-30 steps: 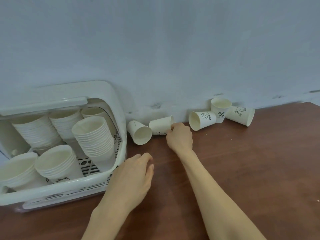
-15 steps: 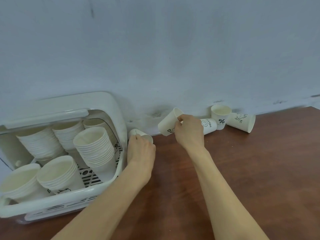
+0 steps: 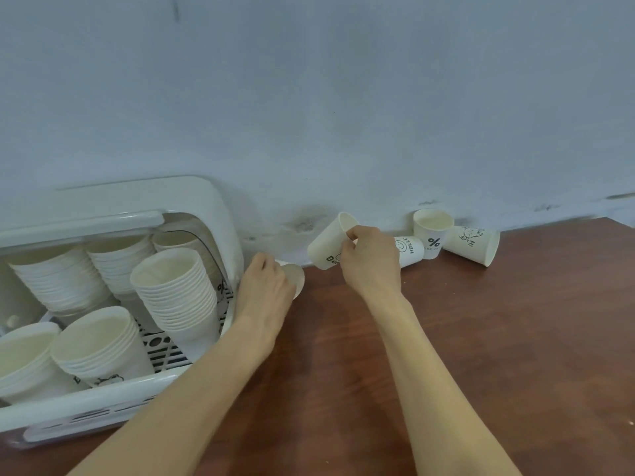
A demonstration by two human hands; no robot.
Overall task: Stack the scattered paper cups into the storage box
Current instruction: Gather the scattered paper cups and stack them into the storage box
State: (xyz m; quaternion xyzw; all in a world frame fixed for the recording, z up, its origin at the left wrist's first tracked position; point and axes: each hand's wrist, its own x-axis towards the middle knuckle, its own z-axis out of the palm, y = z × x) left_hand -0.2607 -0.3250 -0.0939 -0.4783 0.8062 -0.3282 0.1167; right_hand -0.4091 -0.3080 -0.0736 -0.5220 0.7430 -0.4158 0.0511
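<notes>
My right hand (image 3: 369, 261) pinches the rim of a white paper cup (image 3: 328, 243) and holds it tilted above the table. My left hand (image 3: 266, 285) grips another cup (image 3: 295, 278) lying on its side beside the storage box; most of that cup is hidden under my fingers. The white storage box (image 3: 213, 207) at the left is open toward me and holds several stacks of cups (image 3: 175, 290). By the wall lie a "HELLO" cup (image 3: 409, 249) on its side, an upright "%" cup (image 3: 432, 231) and a tipped cup with a drawing (image 3: 472, 243).
The brown wooden table (image 3: 481, 338) runs up to a pale blue wall (image 3: 343, 115). The box's raised lid (image 3: 79, 221) sits above its opening. The table's right corner lies near the frame's right edge.
My right hand picked its cup up off the table and tilted it upward. My left hand reached forward and closed around the cup beside the box. The view has shifted slightly.
</notes>
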